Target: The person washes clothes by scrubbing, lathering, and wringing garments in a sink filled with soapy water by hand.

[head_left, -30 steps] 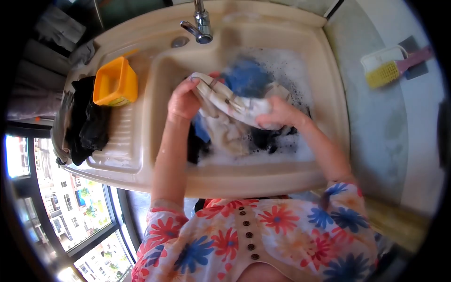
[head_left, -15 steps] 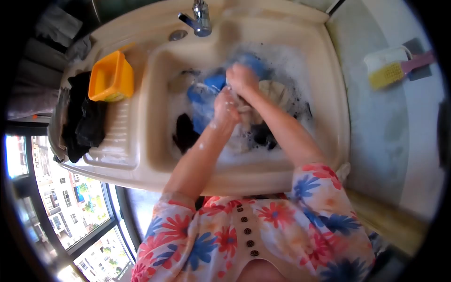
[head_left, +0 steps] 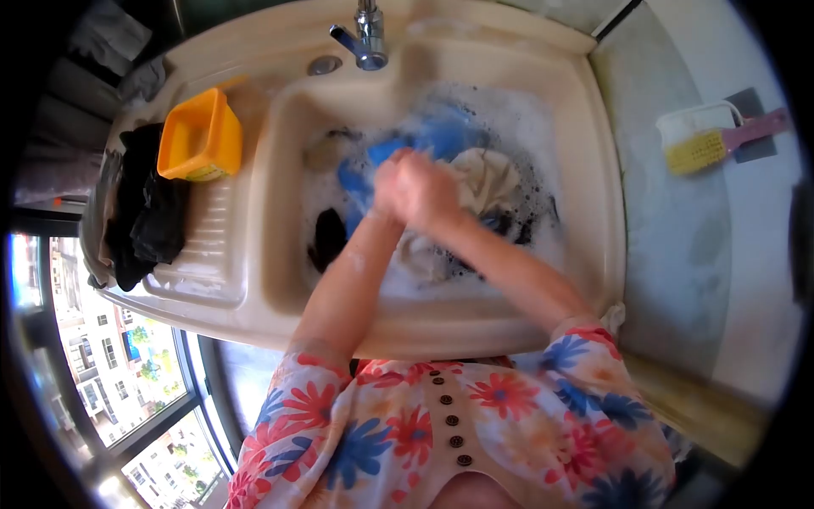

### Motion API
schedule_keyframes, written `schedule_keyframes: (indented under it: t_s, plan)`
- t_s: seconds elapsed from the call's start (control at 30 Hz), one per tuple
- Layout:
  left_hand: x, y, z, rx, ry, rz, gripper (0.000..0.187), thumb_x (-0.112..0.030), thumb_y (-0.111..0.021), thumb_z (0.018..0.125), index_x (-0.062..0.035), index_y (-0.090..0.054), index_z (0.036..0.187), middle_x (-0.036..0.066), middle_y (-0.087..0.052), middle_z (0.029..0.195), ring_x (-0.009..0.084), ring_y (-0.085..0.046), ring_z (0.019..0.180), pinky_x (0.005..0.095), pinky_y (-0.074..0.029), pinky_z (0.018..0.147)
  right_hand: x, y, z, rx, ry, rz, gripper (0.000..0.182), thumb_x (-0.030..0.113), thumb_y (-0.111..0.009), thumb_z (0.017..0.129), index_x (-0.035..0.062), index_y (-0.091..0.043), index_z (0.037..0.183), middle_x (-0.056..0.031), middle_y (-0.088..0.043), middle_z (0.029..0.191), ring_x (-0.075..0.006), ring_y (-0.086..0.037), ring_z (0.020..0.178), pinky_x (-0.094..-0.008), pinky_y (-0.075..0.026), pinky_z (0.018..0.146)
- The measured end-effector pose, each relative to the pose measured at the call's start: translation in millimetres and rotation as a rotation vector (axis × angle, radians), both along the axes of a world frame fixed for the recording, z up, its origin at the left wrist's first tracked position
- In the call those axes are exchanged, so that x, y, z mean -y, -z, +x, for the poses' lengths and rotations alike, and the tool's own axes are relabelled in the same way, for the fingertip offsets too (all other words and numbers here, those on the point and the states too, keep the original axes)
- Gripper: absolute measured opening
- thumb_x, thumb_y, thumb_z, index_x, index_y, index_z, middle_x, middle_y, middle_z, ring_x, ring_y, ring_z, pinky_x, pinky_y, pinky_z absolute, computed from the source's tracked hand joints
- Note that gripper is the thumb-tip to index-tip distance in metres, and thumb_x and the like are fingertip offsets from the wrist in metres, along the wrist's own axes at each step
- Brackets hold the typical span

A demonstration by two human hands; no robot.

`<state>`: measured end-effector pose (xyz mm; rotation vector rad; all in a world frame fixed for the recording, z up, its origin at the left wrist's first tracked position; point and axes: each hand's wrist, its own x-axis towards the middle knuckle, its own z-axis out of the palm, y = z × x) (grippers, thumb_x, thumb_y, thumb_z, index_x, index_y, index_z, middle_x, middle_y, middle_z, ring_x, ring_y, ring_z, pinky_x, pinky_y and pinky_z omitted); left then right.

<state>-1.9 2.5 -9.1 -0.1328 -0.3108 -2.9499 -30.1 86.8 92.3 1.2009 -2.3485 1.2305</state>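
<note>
Cream wrinkled cloth [head_left: 487,180], frothy suds [head_left: 538,140], bare hands [head_left: 415,191] together

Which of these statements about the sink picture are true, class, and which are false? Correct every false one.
1. The orange container is left of the basin. True.
2. The left hand and right hand are at opposite ends of the basin. False: they are close together over it.
3. Blue cloth is in the basin. True.
4. The yellow-bristled brush is in the foam. False: it lies right of the sink.
5. Dark clothes lie beside the drainboard's ridges. True.
</note>
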Motion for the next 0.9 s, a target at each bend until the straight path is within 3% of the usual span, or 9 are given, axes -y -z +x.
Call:
schedule_keyframes:
  t_s: [0.07, 0.13, 0.27, 0.4, 0.57, 0.63, 0.67, 0.73, 0.9]
  plan:
    - [-27, -27, -2, 0.510, -0.744, -0.750, 0.025, -0.018, -0.038, 0.087, 0.0002, -0.055, 0.092, 0.009, -0.058, 0.090, 0.0208, -0.055, 0.080, 0.0300, -0.045, 0.070, -3, -12, 13, -0.030, -0.060, -0.048, 0.013, 0.015, -0.056, 0.074, 0.0061, -0.050, 0.066, -0.0169, -0.053, 0.069, -0.0304, -0.054, 0.062, -0.0393, -0.042, 0.054]
    - [-19, -65, -9, 0.755, -0.078, -0.202, 0.024, -0.017, -0.041, 0.087, 0.0006, -0.056, 0.092, 0.009, -0.058, 0.091, 0.0199, -0.055, 0.081, 0.0300, -0.046, 0.069, -8, 13, -39, 0.206, 0.112, 0.077, 0.014, 0.014, -0.056, 0.075, 0.0050, -0.050, 0.066, -0.0169, -0.053, 0.070, -0.0257, -0.054, 0.062, -0.0358, -0.043, 0.056]
    - [-20, -123, 1, 0.531, 0.119, -0.654, 0.028, -0.024, -0.061, 0.078, 0.0001, -0.056, 0.092, 0.007, -0.060, 0.087, 0.0192, -0.057, 0.077, 0.0333, -0.048, 0.065, -57, 3, -108, 0.561, 0.023, 0.123, 0.016, 0.017, -0.056, 0.078, 0.0015, -0.056, 0.075, -0.0092, -0.057, 0.074, -0.0157, -0.052, 0.066, -0.0270, -0.042, 0.060]
    - [-4, -121, 21, 0.612, -0.010, -2.362, 0.026, -0.013, -0.069, 0.064, -0.0002, -0.059, 0.085, 0.006, -0.061, 0.079, 0.0134, -0.058, 0.073, 0.0259, -0.048, 0.063, -108, -40, -128, 0.860, -0.119, -0.036, 0.019, 0.017, -0.058, 0.080, 0.0001, -0.057, 0.088, -0.0037, -0.057, 0.078, -0.0117, -0.052, 0.070, -0.0246, -0.043, 0.061]
    - [40, -98, 21, 0.651, -0.046, -1.424, 0.031, -0.018, -0.063, 0.063, 0.0012, -0.059, 0.088, 0.011, -0.063, 0.077, 0.0228, -0.061, 0.069, 0.0329, -0.051, 0.064, -148, -50, -134, 0.959, -0.028, -0.129, 0.020, 0.016, -0.058, 0.080, 0.0029, -0.055, 0.095, -0.0017, -0.056, 0.079, -0.0090, -0.051, 0.073, -0.0217, -0.043, 0.065]
    - [42, -114, 23, 0.636, -0.061, -1.072, 0.034, -0.013, -0.057, 0.064, 0.0059, -0.058, 0.092, 0.016, -0.063, 0.082, 0.0282, -0.061, 0.076, 0.0375, -0.050, 0.072, -151, -29, -110, 0.992, -0.274, 0.274, 0.027, 0.023, -0.065, 0.076, 0.0027, -0.056, 0.093, -0.0041, -0.058, 0.079, -0.0114, -0.054, 0.074, -0.0242, -0.044, 0.067]
    - [41, -112, 20, 0.555, -0.054, -0.920, 0.033, -0.010, -0.055, 0.064, 0.0064, -0.058, 0.093, 0.017, -0.062, 0.083, 0.0282, -0.061, 0.078, 0.0374, -0.049, 0.074, -135, -49, -77, 0.625, -0.345, 0.739, 0.038, 0.029, -0.072, 0.069, 0.0014, -0.058, 0.090, -0.0071, -0.060, 0.080, -0.0143, -0.056, 0.077, -0.0269, -0.044, 0.071]
    - [37, -102, 15, 0.394, -0.035, -0.619, 0.033, -0.005, -0.051, 0.065, 0.0074, -0.057, 0.095, 0.018, -0.061, 0.085, 0.0282, -0.060, 0.083, 0.0373, -0.048, 0.078, -120, -57, -44, 0.719, -0.526, 0.925, 0.041, 0.026, -0.074, 0.065, -0.0010, -0.060, 0.093, -0.0097, -0.063, 0.082, -0.0161, -0.058, 0.080, -0.0296, -0.047, 0.072]
    - [24, -78, 8, 0.383, -0.047, -0.269, 0.048, -0.001, -0.045, 0.067, -0.0020, -0.048, 0.115, 0.014, -0.055, 0.095, 0.0264, -0.054, 0.086, 0.0367, -0.045, 0.078, -114, -31, -95, 1.230, -0.385, -0.091, 0.036, 0.009, -0.057, 0.073, -0.0009, -0.054, 0.107, -0.0126, -0.060, 0.096, -0.0204, -0.058, 0.088, -0.0309, -0.050, 0.073]
